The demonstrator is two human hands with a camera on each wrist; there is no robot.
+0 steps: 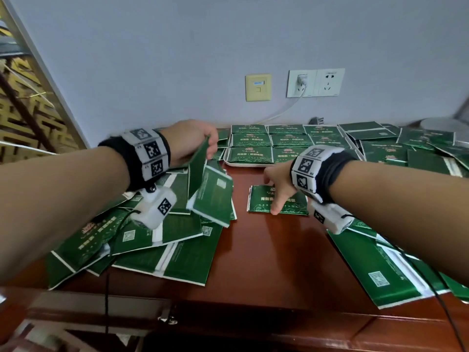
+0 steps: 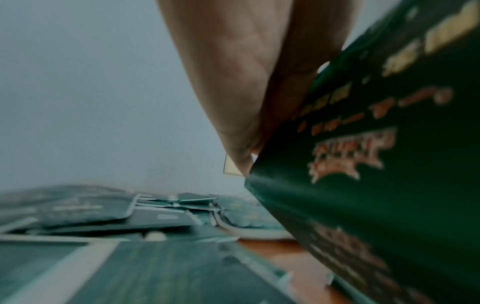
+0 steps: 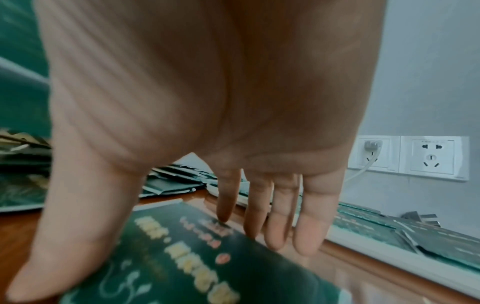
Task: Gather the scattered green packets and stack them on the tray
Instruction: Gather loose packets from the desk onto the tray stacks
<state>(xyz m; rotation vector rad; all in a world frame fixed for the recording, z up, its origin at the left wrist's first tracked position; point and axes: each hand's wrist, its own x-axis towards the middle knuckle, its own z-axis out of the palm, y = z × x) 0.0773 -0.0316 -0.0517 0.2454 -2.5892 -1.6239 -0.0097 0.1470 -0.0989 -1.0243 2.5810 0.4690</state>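
My left hand (image 1: pixel 203 146) is raised over the left pile and pinches a green packet (image 1: pixel 198 168) that hangs edge-on; the left wrist view shows the packet's printed face (image 2: pixel 376 164) beside the thumb. A second packet (image 1: pixel 212 196) is blurred just beneath it; whether it is held I cannot tell. My right hand (image 1: pixel 275 189) lies with straight fingers (image 3: pixel 306 226) on a small stack of packets (image 1: pixel 291 207) at the table's middle, fingertips touching its top face (image 3: pixel 182 246). The white tray (image 1: pixel 229 162) behind it holds neat rows of packets.
Loose packets lie heaped on the left (image 1: pixel 142 240) and along the right side (image 1: pixel 380 262) of the red-brown table (image 1: pixel 266 262). Wall sockets (image 1: pixel 316 82) with a white cable sit behind the tray. A black wire runs from each wrist camera.
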